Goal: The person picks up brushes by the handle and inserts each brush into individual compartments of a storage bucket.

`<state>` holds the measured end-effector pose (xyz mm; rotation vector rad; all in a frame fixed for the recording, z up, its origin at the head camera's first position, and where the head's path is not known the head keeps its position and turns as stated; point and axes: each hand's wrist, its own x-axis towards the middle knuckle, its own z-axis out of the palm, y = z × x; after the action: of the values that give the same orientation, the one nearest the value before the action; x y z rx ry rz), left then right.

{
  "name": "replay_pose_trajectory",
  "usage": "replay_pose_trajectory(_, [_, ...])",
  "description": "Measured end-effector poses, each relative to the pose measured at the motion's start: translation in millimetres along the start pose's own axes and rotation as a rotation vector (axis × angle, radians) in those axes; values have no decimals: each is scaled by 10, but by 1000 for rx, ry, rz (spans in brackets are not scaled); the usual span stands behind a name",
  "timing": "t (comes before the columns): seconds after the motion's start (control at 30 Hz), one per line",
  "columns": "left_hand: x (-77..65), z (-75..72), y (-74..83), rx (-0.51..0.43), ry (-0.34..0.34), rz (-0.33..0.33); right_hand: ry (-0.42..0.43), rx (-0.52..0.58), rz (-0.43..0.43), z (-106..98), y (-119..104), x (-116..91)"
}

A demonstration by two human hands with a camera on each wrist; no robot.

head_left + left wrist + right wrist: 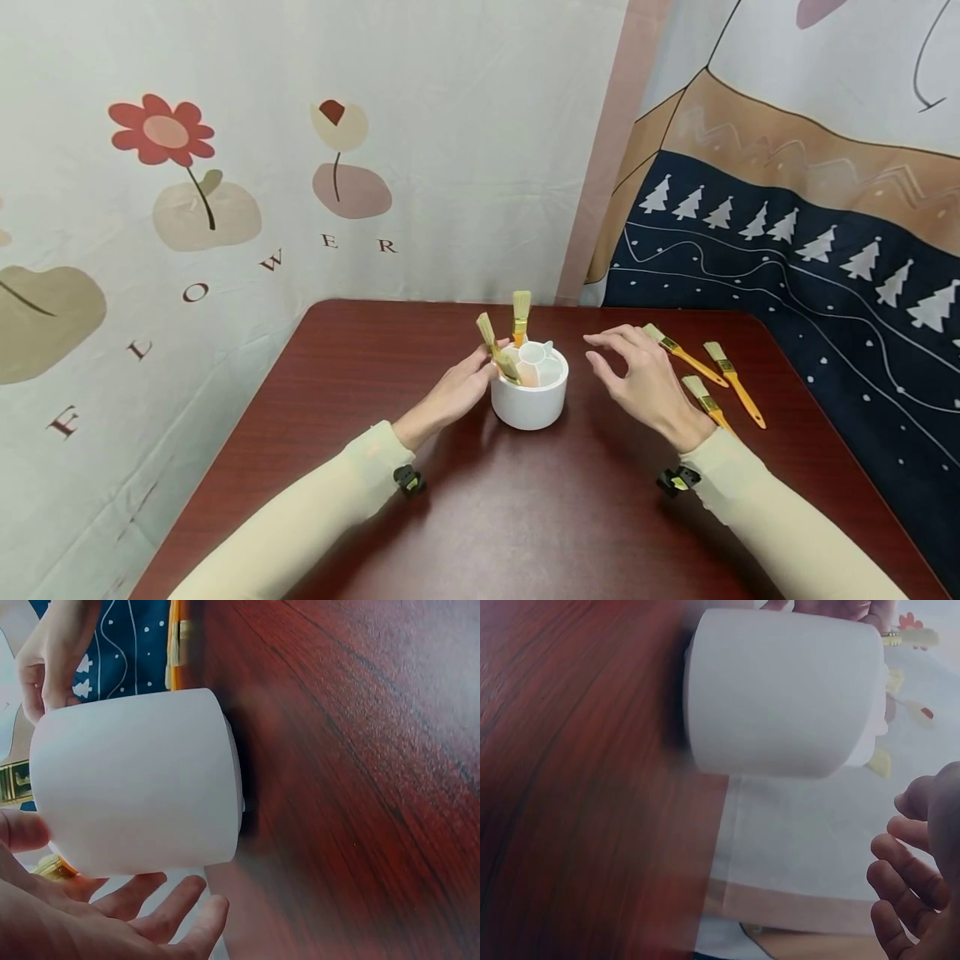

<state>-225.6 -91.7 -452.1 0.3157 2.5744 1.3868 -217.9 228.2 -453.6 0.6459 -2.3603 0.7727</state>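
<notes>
A white round pot (528, 408) stands on the table, with a white palette with round wells (533, 354) in its mouth. Three paintbrushes stand in it: one upright brush (522, 312) at the back, a leaning brush (487, 329) at the left and a low-tilted brush (509, 367) near the front rim. My left hand (456, 390) rests at the pot's left side, thumb by the rim, its other fingers (161, 913) loosely extended along the wall. Right of the pot, apart from it, my right hand (637, 375) hovers with fingers relaxed and nothing between them.
Three yellow-handled paintbrushes lie to the right of my right hand: a far brush (686, 356), an outer brush (735, 386) and a near brush (705, 400) partly behind the wrist. The dark red table (360, 358) ends at a printed cloth (480, 167).
</notes>
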Motion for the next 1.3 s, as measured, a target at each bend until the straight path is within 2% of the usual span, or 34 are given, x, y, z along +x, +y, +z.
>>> replay_pose_trajectory(0.3, [83, -7, -40, -16, -29, 27, 4, -16, 38, -19, 153, -23])
replay_pose_trajectory(0.5, [118, -13, -36, -101, -69, 51, -6, -15, 73, -29, 256, -33])
replay_pose_trajectory(0.63, [133, -10, -54, -126, -68, 63, -11, -19, 103, -33, 304, -37])
replay_pose_trajectory(1.03, [-26, -37, -5, -54, 108, 13, 10, -25, 125, -114, 494, -21])
replay_pose_trajectory(1.3, [-193, 25, -12, -116, 184, 51, 23, -57, 134, -142, 660, -35])
